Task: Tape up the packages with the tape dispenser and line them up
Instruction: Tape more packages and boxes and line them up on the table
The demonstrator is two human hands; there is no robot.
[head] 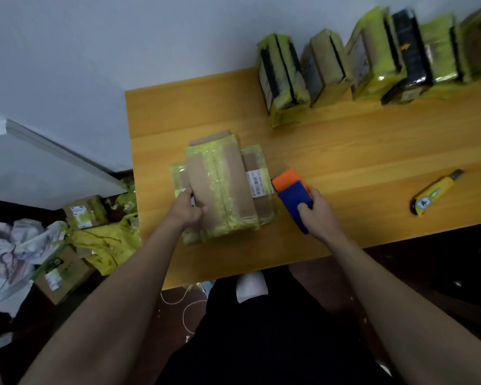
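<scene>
Pale grey wall backs an orange-brown wooden table [345, 140], along whose far edge a row of taped packages [372, 65] stands upright, side by side, wrapped in yellow-green tape. Near the table's front left corner lies a flat brown cardboard package banded with yellow-green tape [220, 187], resting on top of a second, similar flat parcel [261, 190] that bears a white label. The left hand [188, 208] holds the upper package at its near left edge, thumb on top and fingers curled around the side. The right hand [315, 209] grips a blue and orange tape dispenser [293, 194] standing just beside the stack's right edge, fingers wrapped around its blue body. A yellow utility knife [435, 191] lies well apart to the right. On the floor to the left sit more cardboard boxes [78, 215] and crumpled wrapping. The package looks light and fairly stiff, a thin card box that should keep its shape when lifted by one edge; its glossy tape bands are probably slick, so a hold across bare cardboard, or pinching both faces at a short end, seems the surer grip.
</scene>
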